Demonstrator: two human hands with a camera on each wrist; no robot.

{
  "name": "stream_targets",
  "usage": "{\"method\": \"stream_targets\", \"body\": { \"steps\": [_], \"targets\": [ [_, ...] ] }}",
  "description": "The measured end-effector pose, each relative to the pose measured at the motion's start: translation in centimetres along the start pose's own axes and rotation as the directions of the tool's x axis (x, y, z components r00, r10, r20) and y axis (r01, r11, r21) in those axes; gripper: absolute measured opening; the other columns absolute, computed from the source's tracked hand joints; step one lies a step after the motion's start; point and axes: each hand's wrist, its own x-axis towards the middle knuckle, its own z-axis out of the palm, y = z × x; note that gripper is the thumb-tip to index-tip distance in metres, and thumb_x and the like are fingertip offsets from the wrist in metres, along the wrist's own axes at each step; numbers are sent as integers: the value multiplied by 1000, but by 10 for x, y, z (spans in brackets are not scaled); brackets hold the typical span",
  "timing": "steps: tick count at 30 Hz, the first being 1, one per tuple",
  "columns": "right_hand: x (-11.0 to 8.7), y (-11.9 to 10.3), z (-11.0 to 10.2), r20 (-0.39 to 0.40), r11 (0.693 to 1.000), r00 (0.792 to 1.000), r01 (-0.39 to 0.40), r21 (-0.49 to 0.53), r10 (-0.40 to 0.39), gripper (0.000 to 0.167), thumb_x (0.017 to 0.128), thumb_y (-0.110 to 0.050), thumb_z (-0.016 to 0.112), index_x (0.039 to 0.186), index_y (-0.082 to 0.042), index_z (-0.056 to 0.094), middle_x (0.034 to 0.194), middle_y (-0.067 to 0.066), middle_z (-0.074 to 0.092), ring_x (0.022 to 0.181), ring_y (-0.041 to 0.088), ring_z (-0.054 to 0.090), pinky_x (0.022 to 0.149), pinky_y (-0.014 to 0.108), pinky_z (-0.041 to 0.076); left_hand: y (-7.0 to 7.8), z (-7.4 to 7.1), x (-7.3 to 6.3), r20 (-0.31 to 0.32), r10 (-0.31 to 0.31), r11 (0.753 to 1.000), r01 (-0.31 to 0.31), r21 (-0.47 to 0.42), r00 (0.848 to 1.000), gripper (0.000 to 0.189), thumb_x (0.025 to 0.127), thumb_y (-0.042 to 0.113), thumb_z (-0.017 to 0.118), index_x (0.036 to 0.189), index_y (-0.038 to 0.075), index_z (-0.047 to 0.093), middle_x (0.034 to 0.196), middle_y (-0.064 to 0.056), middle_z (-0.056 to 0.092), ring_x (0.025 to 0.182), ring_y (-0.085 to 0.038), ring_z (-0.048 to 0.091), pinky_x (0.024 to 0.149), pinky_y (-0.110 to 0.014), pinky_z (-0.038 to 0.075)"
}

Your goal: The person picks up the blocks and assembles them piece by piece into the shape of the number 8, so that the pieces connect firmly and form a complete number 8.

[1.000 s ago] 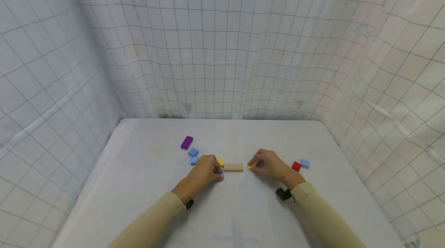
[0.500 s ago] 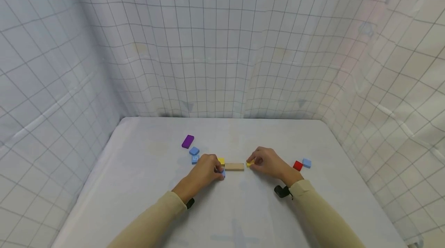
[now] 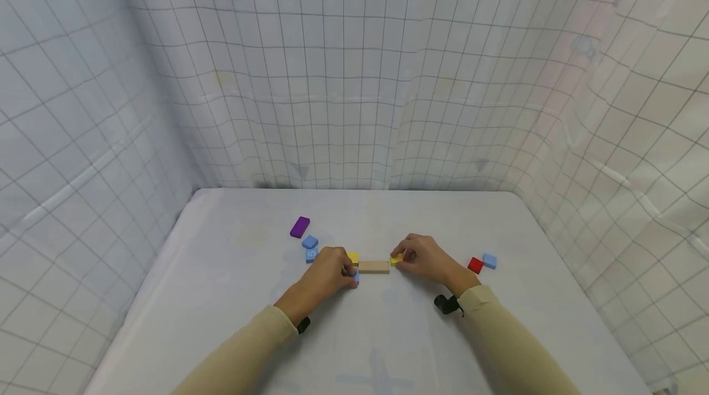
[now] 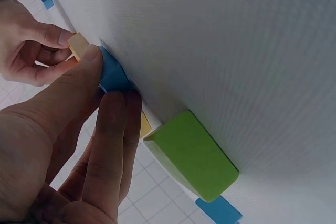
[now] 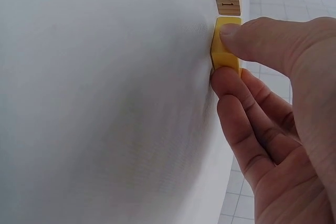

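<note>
My left hand pinches a small blue block between thumb and fingers at the left end of a long plain wooden block. My right hand pinches a yellow block on the white table, thumb on one side and fingertips at its far end. In the right wrist view a narrow gap separates this yellow block from the wooden block's end, which bears dark marks. Another yellow block sits just behind the left fingertips. The left wrist view shows a green block, hidden under the left hand from above.
Left of the left hand lie two blue blocks, one marked 5 and one plain, with a purple block behind them. A red block and a blue block rest beyond the right wrist. Gridded white curtains surround the table.
My right hand has slid the yellow block left and slightly away from me, closer to the wooden block's right end. The left hand keeps its pinch on the blue block in about the same place.
</note>
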Motion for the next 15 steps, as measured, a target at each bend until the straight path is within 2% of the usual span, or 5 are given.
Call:
{"method": "stream_targets", "body": {
  "steps": [15],
  "targets": [
    [3, 2, 4, -4, 1000, 1000, 14, 14, -14, 26, 103, -10, 90, 129, -13, 87, 115, 1, 79, 98, 6, 71, 88, 24, 64, -2, 1, 1, -10, 2, 1000, -2, 10, 1000, 23, 80, 22, 111, 87, 24, 89, 88, 16, 72, 82, 2, 61, 77, -18, 58]
  ]
}}
